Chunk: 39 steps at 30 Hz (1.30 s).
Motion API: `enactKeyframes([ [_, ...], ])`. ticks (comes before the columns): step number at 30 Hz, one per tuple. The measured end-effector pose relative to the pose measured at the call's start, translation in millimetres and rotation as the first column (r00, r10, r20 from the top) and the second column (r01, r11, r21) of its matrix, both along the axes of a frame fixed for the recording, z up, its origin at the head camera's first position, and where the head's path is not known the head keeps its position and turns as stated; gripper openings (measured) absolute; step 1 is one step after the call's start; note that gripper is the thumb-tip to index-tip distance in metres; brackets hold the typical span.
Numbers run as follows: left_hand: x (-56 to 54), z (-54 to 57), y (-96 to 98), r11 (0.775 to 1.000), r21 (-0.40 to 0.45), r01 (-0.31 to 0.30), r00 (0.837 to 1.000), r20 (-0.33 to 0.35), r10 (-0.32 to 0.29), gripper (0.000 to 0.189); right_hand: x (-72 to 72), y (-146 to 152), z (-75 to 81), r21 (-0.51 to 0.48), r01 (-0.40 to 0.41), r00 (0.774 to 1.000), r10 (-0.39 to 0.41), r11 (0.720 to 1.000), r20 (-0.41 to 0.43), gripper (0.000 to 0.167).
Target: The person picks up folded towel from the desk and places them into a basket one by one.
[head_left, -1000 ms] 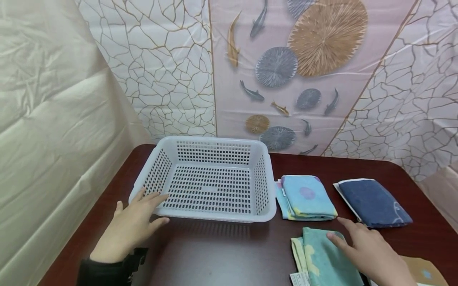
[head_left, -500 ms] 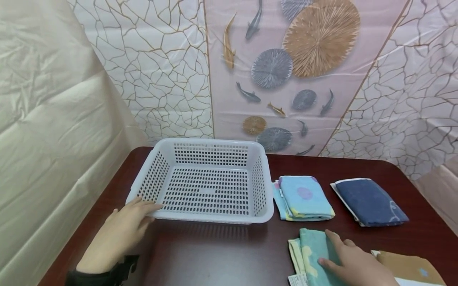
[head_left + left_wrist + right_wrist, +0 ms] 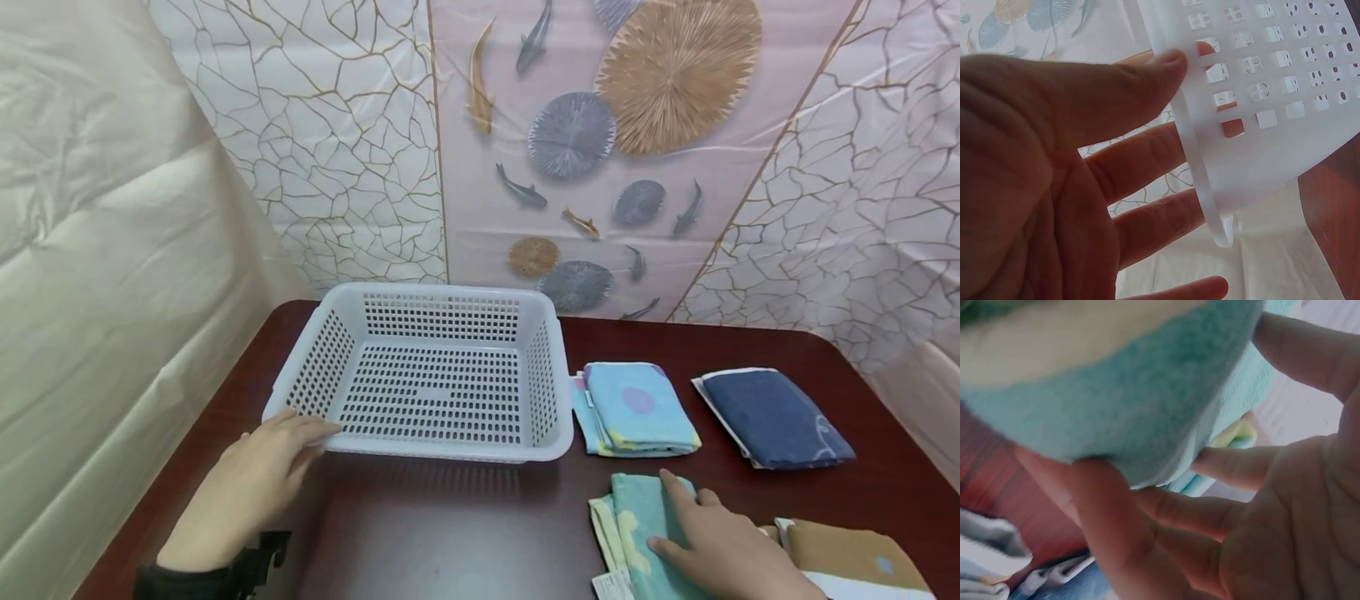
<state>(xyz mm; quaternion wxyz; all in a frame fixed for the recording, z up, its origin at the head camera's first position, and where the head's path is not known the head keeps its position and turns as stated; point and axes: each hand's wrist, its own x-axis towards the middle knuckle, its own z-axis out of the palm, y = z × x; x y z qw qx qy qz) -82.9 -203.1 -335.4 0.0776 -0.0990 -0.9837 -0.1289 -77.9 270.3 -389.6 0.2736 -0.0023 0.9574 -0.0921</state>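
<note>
My left hand [image 3: 243, 483] holds the front left corner of a white plastic basket [image 3: 480, 452]. In the left wrist view the thumb lies along the outside of the rim and fingers [image 3: 1147, 156] pass behind it. At the lower right of the head view, my right hand [image 3: 723, 542] grips a folded green towel [image 3: 645, 500] with yellow patches and a white label. Its thumb and curled fingers [image 3: 1110, 519] are at the towel's edges in the right wrist view. A light blue towel [image 3: 637, 404] lies folded beyond that hand.
A folded dark blue towel [image 3: 776, 417] lies farther right on the dark red table [image 3: 420, 533]. Near the front right is a brown and white folded towel [image 3: 855, 550] with a blue star. A patterned cloth [image 3: 360, 167] hangs behind the table.
My left fingers have come down onto the basket rim and closed there. The right hand has lowered onto the green towel, and the towel has shifted slightly left.
</note>
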Motion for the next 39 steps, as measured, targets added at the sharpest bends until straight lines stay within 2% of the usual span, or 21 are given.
enactKeyframes([
  [4,-0.7,1.7,-1.1,1.0,0.007,-0.002,1.0,-0.01,0.002,0.027,-5.6,-17,4.3,-0.006,0.001,1.0,-0.002,1.0,-0.029,0.104],
  [7,-1.1,0.7,-1.6,1.0,0.018,0.001,1.0,-0.007,-0.001,0.026,-7.2,-26,4.3,-0.003,0.011,1.0,-0.011,1.0,-0.019,0.106],
  [13,2.1,-3.7,-0.6,0.999,0.042,0.012,1.0,-0.022,-0.011,0.026,-3.8,-43,4.2,0.008,0.044,0.999,-0.044,0.999,0.027,0.105],
  [20,0.7,-2.1,-0.8,0.999,0.036,0.002,1.0,-0.022,-0.001,0.024,0.2,-74,4.4,0.032,0.053,0.999,-0.054,0.998,0.01,0.1],
  [27,0.4,-4.1,-0.6,0.999,0.041,0.001,1.0,-0.022,0.0,0.023,5.6,-102,3.9,0.023,0.012,0.999,-0.011,1.0,-0.04,0.095],
  [35,0.0,-4.8,-0.8,0.998,0.062,0.018,0.999,-0.033,-0.016,0.023,8.9,-137,7.4,-0.016,0.027,0.989,-0.029,0.999,-0.146,0.088],
  [39,0.6,-4.4,-2.8,0.995,0.086,0.042,0.998,-0.047,-0.038,0.024,8.7,-154,9.7,-0.02,0.034,0.989,-0.037,0.999,-0.14,0.085],
])
